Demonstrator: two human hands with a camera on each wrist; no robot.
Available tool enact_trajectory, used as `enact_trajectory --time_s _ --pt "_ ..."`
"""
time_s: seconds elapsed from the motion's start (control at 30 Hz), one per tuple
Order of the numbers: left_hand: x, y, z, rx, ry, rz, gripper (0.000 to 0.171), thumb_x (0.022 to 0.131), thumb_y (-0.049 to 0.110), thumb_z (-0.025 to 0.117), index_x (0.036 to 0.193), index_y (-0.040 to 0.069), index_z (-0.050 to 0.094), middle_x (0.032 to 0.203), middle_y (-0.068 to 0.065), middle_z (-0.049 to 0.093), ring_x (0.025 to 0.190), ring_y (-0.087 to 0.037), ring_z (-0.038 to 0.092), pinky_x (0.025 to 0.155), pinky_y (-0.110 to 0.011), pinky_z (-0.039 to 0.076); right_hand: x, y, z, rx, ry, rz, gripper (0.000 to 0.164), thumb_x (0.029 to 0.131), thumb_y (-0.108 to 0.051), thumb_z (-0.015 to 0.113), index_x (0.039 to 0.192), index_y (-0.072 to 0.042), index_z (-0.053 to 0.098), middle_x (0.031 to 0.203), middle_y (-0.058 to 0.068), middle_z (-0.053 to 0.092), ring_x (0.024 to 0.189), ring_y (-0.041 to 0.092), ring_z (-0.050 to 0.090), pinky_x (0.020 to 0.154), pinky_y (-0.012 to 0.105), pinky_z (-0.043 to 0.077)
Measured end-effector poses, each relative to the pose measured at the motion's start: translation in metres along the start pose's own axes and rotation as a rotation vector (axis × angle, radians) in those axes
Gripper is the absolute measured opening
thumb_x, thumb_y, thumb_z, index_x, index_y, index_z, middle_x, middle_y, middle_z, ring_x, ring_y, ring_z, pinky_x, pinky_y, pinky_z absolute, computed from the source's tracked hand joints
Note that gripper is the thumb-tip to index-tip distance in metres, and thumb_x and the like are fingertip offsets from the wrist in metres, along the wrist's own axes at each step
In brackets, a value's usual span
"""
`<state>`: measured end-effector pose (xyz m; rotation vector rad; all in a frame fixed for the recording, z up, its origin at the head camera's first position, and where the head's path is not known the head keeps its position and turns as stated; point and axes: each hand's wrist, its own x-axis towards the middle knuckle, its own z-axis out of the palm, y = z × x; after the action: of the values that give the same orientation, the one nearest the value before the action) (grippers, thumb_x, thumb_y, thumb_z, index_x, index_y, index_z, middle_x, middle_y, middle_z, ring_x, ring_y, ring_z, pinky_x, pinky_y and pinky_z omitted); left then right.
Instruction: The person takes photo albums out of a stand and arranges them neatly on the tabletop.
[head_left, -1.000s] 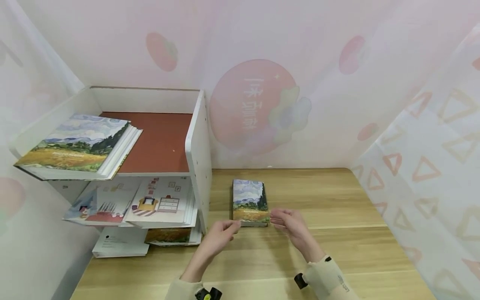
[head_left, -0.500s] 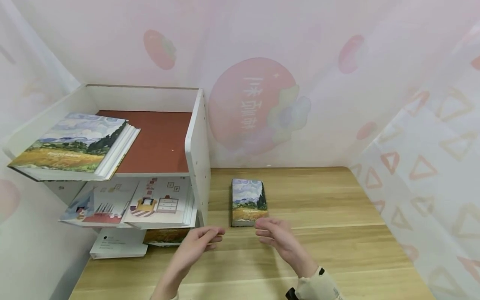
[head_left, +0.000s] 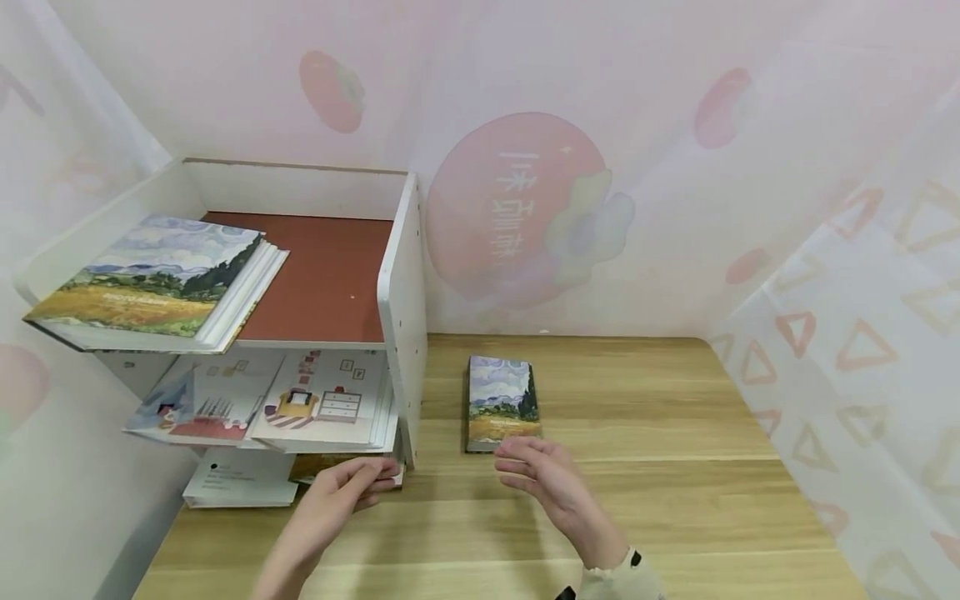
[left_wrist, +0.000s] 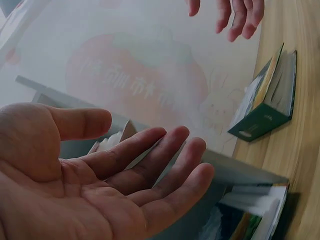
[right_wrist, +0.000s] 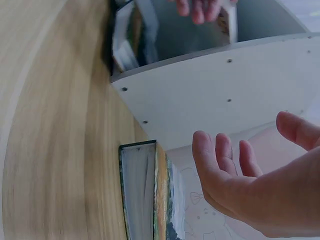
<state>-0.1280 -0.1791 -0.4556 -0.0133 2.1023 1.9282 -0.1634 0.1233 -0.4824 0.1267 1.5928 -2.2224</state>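
Observation:
A hardcover book (head_left: 501,400) with a painted landscape cover lies flat on the wooden table, right of the shelf. My right hand (head_left: 551,492) hovers at its near right corner, fingers relaxed and holding nothing; its fingertips overlap the corner in the head view. In the right wrist view the page edges of the book (right_wrist: 139,190) show beside the loosely bent fingers. Farther left, my left hand (head_left: 333,504) is in front of the shelf's lower right corner. Its palm and fingers (left_wrist: 150,175) lie spread and hold nothing in the left wrist view.
The white shelf unit (head_left: 408,317) stands on the left. A large landscape book (head_left: 150,283) overhangs its top board, illustrated books (head_left: 322,408) fill the middle level, and more books (head_left: 240,479) lie at the bottom. A printed curtain (head_left: 660,250) hangs behind the table (head_left: 675,517).
My left hand has moved left, away from the book toward the shelf front. My right hand has shifted left and a little nearer to me. The book on the table stays put.

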Motion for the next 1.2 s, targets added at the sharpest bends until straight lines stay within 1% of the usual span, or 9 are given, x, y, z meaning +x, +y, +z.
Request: enact_trajectory --time_s 0.13,0.3,0.37,0.53,0.77,0.87,1.03,1.13,1.2 --pt "-0.007 0.001 -0.013 -0.019 0.033 -0.023 0.049 0.106 0.033 0.048 0.131 -0.009 0.056 0.124 -0.02 0.062 0.114 -0.03 0.061 0.089 -0.033 0.054 -0.002 0.0 0.005 0.063 -0.014 -0.013 0.046 0.097 -0.017 0.065 0.127 0.013 0.052 0.118 0.02 0.064 0.109 0.032 0.062 0.101 0.049 0.045" --pt "-0.014 0.003 -0.025 -0.047 0.109 -0.1 0.064 0.103 0.05 0.044 0.132 -0.007 0.056 0.123 -0.018 0.063 0.114 -0.029 0.061 0.091 -0.036 0.053 -0.003 -0.001 0.02 0.066 -0.04 -0.018 0.044 0.096 -0.02 0.067 0.125 0.011 0.055 0.116 0.018 0.065 0.109 0.033 0.062 0.1 0.049 0.046" --pt "-0.017 0.005 -0.03 -0.049 0.119 -0.113 0.07 0.102 0.055 0.041 0.132 -0.007 0.055 0.125 -0.018 0.062 0.115 -0.03 0.06 0.092 -0.036 0.053 -0.003 -0.002 0.028 0.063 -0.057 -0.015 0.044 0.096 -0.02 0.067 0.125 0.01 0.055 0.115 0.017 0.065 0.109 0.033 0.062 0.099 0.049 0.047" --pt "-0.02 0.013 -0.042 -0.049 0.109 -0.087 0.077 0.103 0.057 0.033 0.134 -0.011 0.05 0.126 -0.022 0.061 0.113 -0.031 0.061 0.092 -0.036 0.053 -0.003 -0.008 0.046 0.06 -0.101 -0.016 0.038 0.095 -0.019 0.067 0.121 0.008 0.059 0.115 0.019 0.065 0.108 0.033 0.062 0.098 0.048 0.048" --pt "-0.027 0.028 -0.064 -0.068 0.105 -0.083 0.082 0.103 0.058 0.029 0.134 -0.015 0.047 0.111 -0.022 0.067 0.099 -0.029 0.067 0.086 -0.04 0.056 -0.005 -0.02 0.073 0.049 -0.167 -0.029 0.031 0.094 -0.018 0.068 0.115 0.004 0.062 0.113 0.02 0.066 0.106 0.035 0.063 0.093 0.044 0.052" --pt "-0.03 0.034 -0.076 -0.085 0.091 -0.07 0.083 0.103 0.058 0.028 0.134 -0.018 0.044 0.112 -0.021 0.067 0.1 -0.028 0.067 0.086 -0.041 0.056 -0.007 -0.025 0.085 0.047 -0.202 -0.032 0.03 0.094 -0.018 0.068 0.114 0.004 0.062 0.111 0.019 0.067 0.107 0.036 0.063 0.093 0.045 0.052" --pt "-0.032 0.043 -0.098 -0.059 0.048 -0.031 0.082 0.105 0.055 0.024 0.131 -0.02 0.045 0.109 -0.018 0.068 0.099 -0.025 0.068 0.085 -0.038 0.056 -0.009 -0.035 0.105 0.055 -0.266 -0.039 0.026 0.093 -0.015 0.069 0.112 0.003 0.065 0.111 0.02 0.067 0.107 0.038 0.062 0.093 0.046 0.052" --pt "-0.033 0.047 -0.114 -0.084 0.003 0.034 0.077 0.106 0.051 0.024 0.128 -0.019 0.049 0.107 -0.018 0.069 0.099 -0.025 0.068 0.085 -0.039 0.056 -0.009 -0.043 0.115 0.053 -0.291 -0.048 0.025 0.093 -0.013 0.069 0.112 0.004 0.066 0.112 0.023 0.066 0.104 0.036 0.064 0.092 0.046 0.052" --pt "-0.033 0.049 -0.124 -0.135 -0.03 0.098 0.07 0.107 0.047 0.025 0.125 -0.013 0.055 0.107 -0.017 0.069 0.099 -0.025 0.068 0.085 -0.039 0.056 -0.009 -0.049 0.121 0.053 -0.306 -0.052 0.027 0.093 -0.011 0.069 0.114 0.006 0.064 0.113 0.024 0.066 0.103 0.036 0.064 0.092 0.046 0.052"
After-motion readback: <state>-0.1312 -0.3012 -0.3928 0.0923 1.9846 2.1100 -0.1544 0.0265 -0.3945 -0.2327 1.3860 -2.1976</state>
